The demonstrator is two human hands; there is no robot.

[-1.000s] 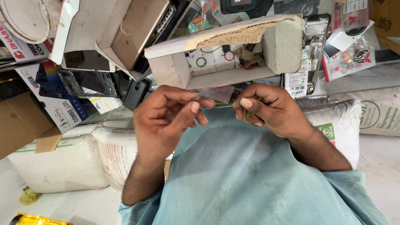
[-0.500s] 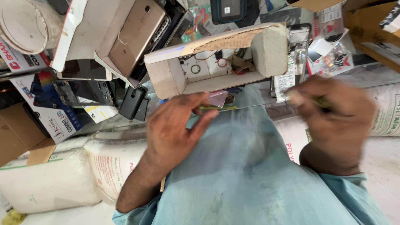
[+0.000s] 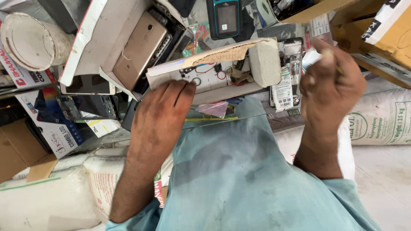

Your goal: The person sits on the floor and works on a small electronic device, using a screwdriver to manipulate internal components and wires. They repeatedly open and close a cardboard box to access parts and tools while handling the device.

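Two hands are at work over a lap covered in pale blue cloth [image 3: 239, 171], and I take the shallow white box [image 3: 261, 64] just beyond the lap as my landmark. The left hand [image 3: 160, 113] lies on the near wall of this box at its left end, knuckles up. Its fingers bend down over the edge, so I cannot tell if they hold anything. The right hand [image 3: 332, 83] is raised to the right of the box, blurred, the fingers closed into a fist around what seems a thin stick [image 3: 339, 68].

Just before the box lie a pink plastic bag [image 3: 212, 109] and a yellow-green strip [image 3: 209, 119]. Inside are small rings and wires.

I judge the step in hand is reaching into the box. A pick there would need a fine pinch.

Behind the box to the left a gold phone [image 3: 139, 49] rests in a white carton.
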